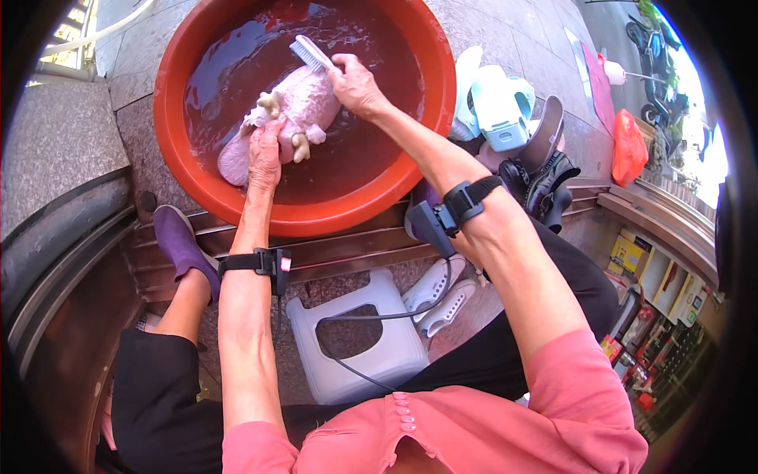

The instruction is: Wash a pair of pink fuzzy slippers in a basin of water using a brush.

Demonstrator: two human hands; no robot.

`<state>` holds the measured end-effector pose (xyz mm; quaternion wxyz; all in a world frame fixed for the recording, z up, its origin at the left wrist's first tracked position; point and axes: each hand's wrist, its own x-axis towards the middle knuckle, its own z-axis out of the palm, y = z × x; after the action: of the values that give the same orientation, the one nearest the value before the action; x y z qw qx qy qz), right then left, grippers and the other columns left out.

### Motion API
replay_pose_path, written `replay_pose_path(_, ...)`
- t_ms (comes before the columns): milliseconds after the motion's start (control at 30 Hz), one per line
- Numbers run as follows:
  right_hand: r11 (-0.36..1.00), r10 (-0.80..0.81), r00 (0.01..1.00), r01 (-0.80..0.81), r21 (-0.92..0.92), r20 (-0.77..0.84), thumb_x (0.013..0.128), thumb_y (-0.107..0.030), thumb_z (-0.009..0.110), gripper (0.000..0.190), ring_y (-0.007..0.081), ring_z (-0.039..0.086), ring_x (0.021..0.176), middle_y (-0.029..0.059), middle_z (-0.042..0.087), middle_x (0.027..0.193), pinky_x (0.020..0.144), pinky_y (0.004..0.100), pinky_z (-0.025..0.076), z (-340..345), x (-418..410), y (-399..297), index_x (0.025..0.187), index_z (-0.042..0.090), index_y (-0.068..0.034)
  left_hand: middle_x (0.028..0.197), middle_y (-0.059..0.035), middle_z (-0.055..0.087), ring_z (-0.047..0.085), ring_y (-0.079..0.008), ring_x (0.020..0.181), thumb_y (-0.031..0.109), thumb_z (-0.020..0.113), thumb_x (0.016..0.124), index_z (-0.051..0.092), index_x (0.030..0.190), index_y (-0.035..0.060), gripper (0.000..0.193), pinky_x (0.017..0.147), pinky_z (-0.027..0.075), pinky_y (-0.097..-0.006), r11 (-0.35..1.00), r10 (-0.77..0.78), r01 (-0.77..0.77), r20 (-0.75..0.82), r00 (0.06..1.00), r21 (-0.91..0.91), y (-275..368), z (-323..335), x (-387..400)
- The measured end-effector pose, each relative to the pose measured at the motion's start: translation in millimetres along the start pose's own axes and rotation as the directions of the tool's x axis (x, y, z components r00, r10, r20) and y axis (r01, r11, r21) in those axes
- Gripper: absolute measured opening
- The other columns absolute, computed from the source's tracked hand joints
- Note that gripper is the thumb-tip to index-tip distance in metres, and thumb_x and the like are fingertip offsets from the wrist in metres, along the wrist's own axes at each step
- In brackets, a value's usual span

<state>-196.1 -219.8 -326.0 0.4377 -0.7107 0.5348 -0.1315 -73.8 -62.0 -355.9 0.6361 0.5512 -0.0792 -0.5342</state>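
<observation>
A large orange-red plastic basin (308,220) holds water. Over the water lies a wet pink plush toy (308,98) with beige antler-like or foot-like knobs. My left hand (265,155) grips the toy near its middle, and a rounded pink part of it hangs to the left of my wrist. In my right hand (357,87) is the handle of a pale scrubbing brush (311,52). Its bristles face down and left, just above the upper end of the toy. How much of the toy is under water cannot be told.
A white plastic stool (385,314) stands below the basin, with white perforated clogs (435,290) beside it. To the basin's right are a pale blue plastic item (500,109) and black shoes (542,178). A metal door track (355,246) runs under the basin's near side. A red plastic bag (629,148) sits farther right.
</observation>
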Motion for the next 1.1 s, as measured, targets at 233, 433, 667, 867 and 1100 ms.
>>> replay_pose_path(233,0.91,-0.005,0.999,0.02,-0.414,0.039,0.089,-0.022,0.046,0.042,0.0409,0.062,0.078,0.0239,0.063,0.086,0.069,0.0498,0.05,36,-82,-26,0.132,0.044,-0.025,0.088,-0.0052,0.058,0.057,-0.0142,0.071,0.013,0.052,0.09,0.052,0.109,0.0039,0.021,0.052,0.048,-0.0241,0.893,-0.116,0.073,-0.07,0.991,-0.444,-18,-40,46)
replay_pose_path(433,0.978,0.176,0.984,-0.177,-0.113,-0.013,0.088,-0.012,0.046,0.044,0.0425,0.061,0.076,0.0271,0.06,0.081,0.065,0.05,0.047,50,-167,-11,0.132,0.045,-0.016,0.085,-0.0069,0.058,0.056,-0.013,0.065,0.018,0.056,0.087,0.056,0.099,0.0004,0.021,0.044,0.044,-0.0194,0.898,-0.202,0.107,-0.183,0.962,-0.428,-7,-11,32)
replay_pose_path(667,0.968,0.143,0.99,-0.138,-0.211,0.013,0.09,-0.019,0.043,0.038,0.0422,0.057,0.095,0.0225,0.061,0.103,0.084,0.0499,0.045,22,-67,-2,0.127,0.049,-0.016,0.085,-0.0036,0.063,0.059,-0.0109,0.078,0.016,0.06,0.085,0.064,0.09,0.0022,0.016,0.068,0.048,-0.0255,0.752,-0.277,0.161,0.085,0.957,0.639,8,15,12)
replay_pose_path(867,0.993,-0.044,0.999,0.041,-0.111,-0.019,0.089,-0.016,0.045,0.041,0.0438,0.06,0.081,0.0271,0.06,0.087,0.07,0.051,0.049,46,-107,-20,0.13,0.046,-0.016,0.075,-0.0003,0.057,0.055,-0.0089,0.066,0.014,0.056,0.089,0.06,0.092,0.0041,0.011,0.057,0.046,-0.0211,0.986,-0.059,0.036,-0.139,0.989,-0.162,-14,-19,40)
replay_pose_path(1100,0.986,-0.149,0.981,0.137,-0.094,-0.128,0.089,-0.012,0.048,0.043,0.0404,0.063,0.075,0.0237,0.062,0.082,0.064,0.0479,0.05,33,-137,-13,0.131,0.044,-0.018,0.082,-0.0057,0.063,0.062,-0.0134,0.074,0.018,0.056,0.089,0.059,0.096,0.0036,0.016,0.072,0.053,-0.0277,0.872,-0.085,0.042,-0.067,0.994,-0.487,-19,-20,35)
